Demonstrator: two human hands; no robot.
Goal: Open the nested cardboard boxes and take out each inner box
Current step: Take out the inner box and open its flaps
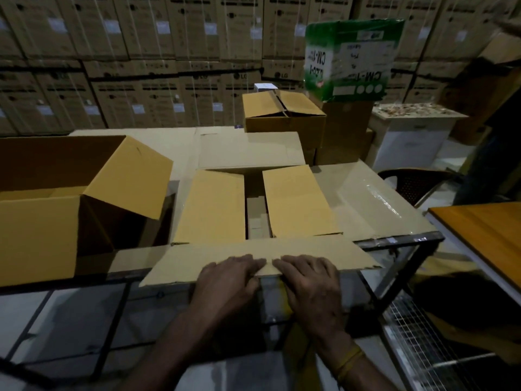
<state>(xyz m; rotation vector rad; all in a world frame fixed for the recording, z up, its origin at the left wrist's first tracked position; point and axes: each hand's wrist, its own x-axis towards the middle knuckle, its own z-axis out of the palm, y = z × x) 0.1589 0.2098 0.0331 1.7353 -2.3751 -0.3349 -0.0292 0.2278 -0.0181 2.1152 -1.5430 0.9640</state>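
Cardboard near flap (253, 261) of the middle box (251, 198) lies folded out toward the person, overhanging the worktop (375, 198) edge. Left hand (228, 280) and right hand (310, 280) both rest palm-down on this flap, side by side, fingertips nearly meeting at its centre. Fingers are bent over the flap's near edge; whether the thumbs pinch it from below cannot be told.

Box sits at the centre of the worktop, top open. Left flap (211, 207) and right flap (298, 201) are partly lowered with a gap between them; far flap (251, 149) is folded back away from the person. Through the gap an inner box (257, 218) shows, dark, detail unclear. The gap runs away from the person, toward the wall.

Open box (42, 210) stands at left on the worktop, one flap raised toward the middle box. Small box (282, 114) sits behind, its flaps loosely closed. Green carton (352, 60) stands on a stack behind right.

Worktop is pale with a dark metal frame (406, 244). Wall of stacked cartons (141, 66) fills the background. Wooden board (485, 230) at right; wire mesh (417, 348) below it. Lighting dim.
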